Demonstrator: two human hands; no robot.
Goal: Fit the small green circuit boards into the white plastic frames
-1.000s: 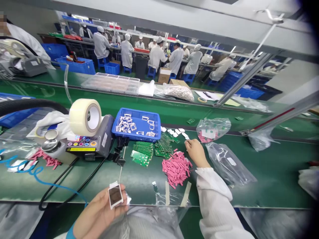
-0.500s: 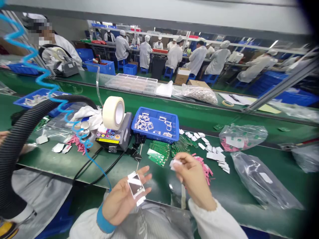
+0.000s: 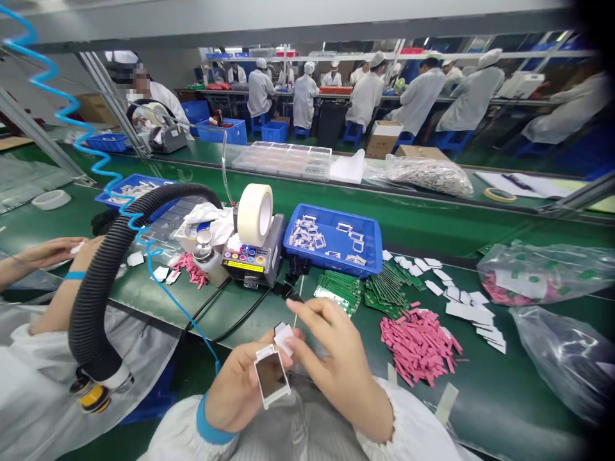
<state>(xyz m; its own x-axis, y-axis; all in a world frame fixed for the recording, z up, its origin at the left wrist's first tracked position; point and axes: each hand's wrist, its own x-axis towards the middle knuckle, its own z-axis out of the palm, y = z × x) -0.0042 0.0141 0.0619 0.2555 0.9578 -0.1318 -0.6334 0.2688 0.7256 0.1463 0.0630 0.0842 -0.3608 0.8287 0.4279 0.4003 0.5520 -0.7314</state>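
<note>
My left hand (image 3: 230,387), with a blue wristband, is closed around the edge of a small display screen (image 3: 271,378) in a white frame, its dark face up. My right hand (image 3: 339,365) reaches in from the right, its thumb on a small white piece (image 3: 283,339) at the screen's upper edge. Its index finger is stretched out above. A dark corner shows behind the white piece; fingertips beneath it are partly hidden. Pink strips (image 3: 418,346) lie in a heap right of my right hand. Green circuit boards (image 3: 339,288) lie beyond it.
A blue tray (image 3: 369,266) holds white frames. Left of it stands a tape roll (image 3: 254,214) on a grey machine (image 3: 250,266). White pads (image 3: 468,310) and plastic bags (image 3: 557,358) lie at right. A black hose (image 3: 91,307) and a co-worker's arms (image 3: 72,282) are at left.
My left hand has gone from open and flat under the screen to gripping its edge. My right hand has moved left to the screen with the white piece. The view has shifted left.
</note>
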